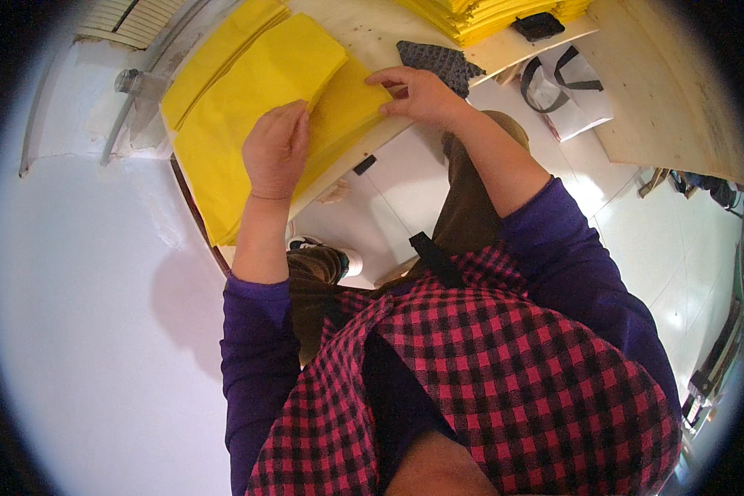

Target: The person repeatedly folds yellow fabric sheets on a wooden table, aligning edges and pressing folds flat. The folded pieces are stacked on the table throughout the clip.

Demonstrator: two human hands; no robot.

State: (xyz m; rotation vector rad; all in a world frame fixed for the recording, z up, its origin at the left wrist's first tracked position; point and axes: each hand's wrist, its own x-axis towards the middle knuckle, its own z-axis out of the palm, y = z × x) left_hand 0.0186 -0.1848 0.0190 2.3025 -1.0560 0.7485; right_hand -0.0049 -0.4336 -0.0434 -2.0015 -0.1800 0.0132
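Observation:
Yellow cloth pieces point(231, 132) lie in layers on a pale wooden table point(360, 150) in front of me. The upper layer has a raised edge near the middle. My left hand point(277, 149) is closed at that edge, its thumb and fingers pinching the yellow cloth. My right hand point(422, 95) is at the right end of the lower layer, fingers bent and thumb apart, with the fingertips touching the cloth. I see nothing gripped in it. Just beyond my right hand lies a dark grey textured cloth point(434, 66).
A stack of yellow cloth point(471, 21) stands at the table's far side, beside a small black tray-like object point(539, 26). A white bag with black handles point(574, 95) is on the floor at right, near a wooden panel point(678, 83). A metal pipe point(124, 116) runs along the left wall.

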